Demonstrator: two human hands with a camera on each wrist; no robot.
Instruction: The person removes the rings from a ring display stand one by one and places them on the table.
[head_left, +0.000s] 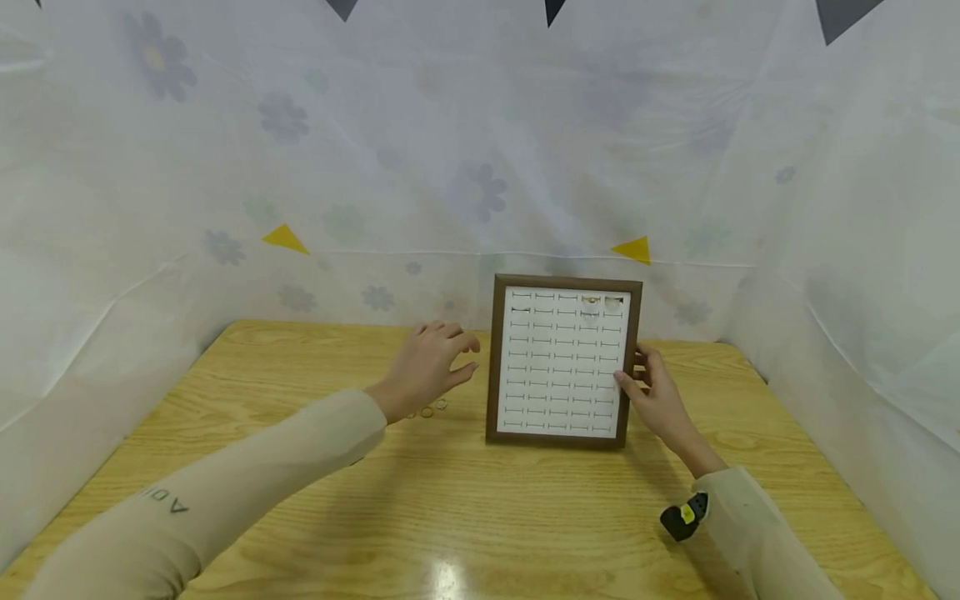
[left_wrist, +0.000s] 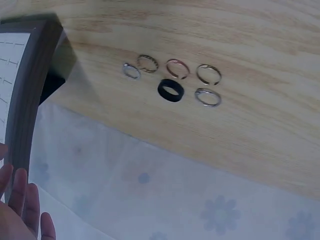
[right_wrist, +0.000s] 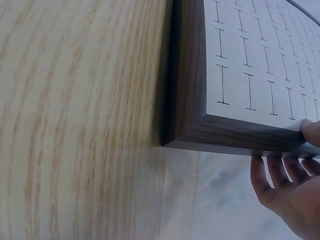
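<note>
Right hand (head_left: 660,398) grips the dark wooden-framed white ring display board (head_left: 562,360) by its edge; left hand (head_left: 427,367) hovers relaxed, holding nothing, above small metal rings (left_wrist: 172,80).

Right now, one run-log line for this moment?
right hand: grips ring display frame | left hand: open above rings | table

Glossy wood-grain table (head_left: 465,517); matt dark wooden frame (right_wrist: 190,75); shiny metal rings (left_wrist: 172,80).
</note>
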